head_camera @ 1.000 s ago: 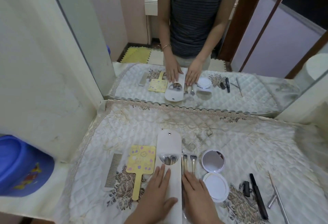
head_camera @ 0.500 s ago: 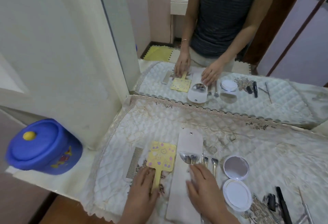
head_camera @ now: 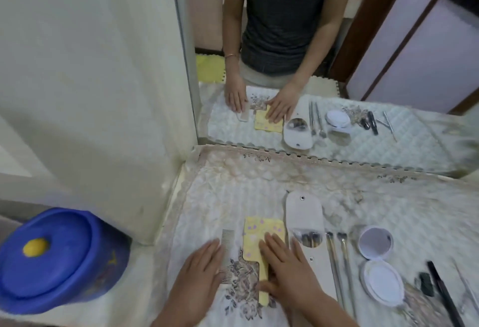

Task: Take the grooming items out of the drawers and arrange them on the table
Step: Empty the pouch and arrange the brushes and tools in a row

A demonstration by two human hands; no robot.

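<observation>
Step in hand: squaring up the yellow hand mirror [head_camera: 261, 233] and the comb [head_camera: 226, 254] so they lie in line with the rest of the row on the table [head_camera: 259, 186]; this is my reading of the pose, not something shown.
Doing it well: slide each piece flat across the quilted cover with light palm pressure, keep the mirror's handle pointing to 6 o'clock and parallel to the white pouch [head_camera: 305, 220], and leave a gap so the comb's teeth do not catch the fabric.
Left hand [head_camera: 199, 277]: flat, palm down, fingers laid close together pointing to 12 o'clock, resting over the lower part of the comb; it grips nothing.
Right hand [head_camera: 293, 272]: flat with fingers slightly spread, pressing on the mirror's handle and lower face, thumb out toward 9 o'clock.
Where the items lie: comb at 9 o'clock of the mirror, pouch just at its 3 o'clock, then two brushes [head_camera: 337, 256] and the open compact [head_camera: 375, 262].
Far right: dark slim pieces [head_camera: 438, 282], too blurred to name.
</observation>
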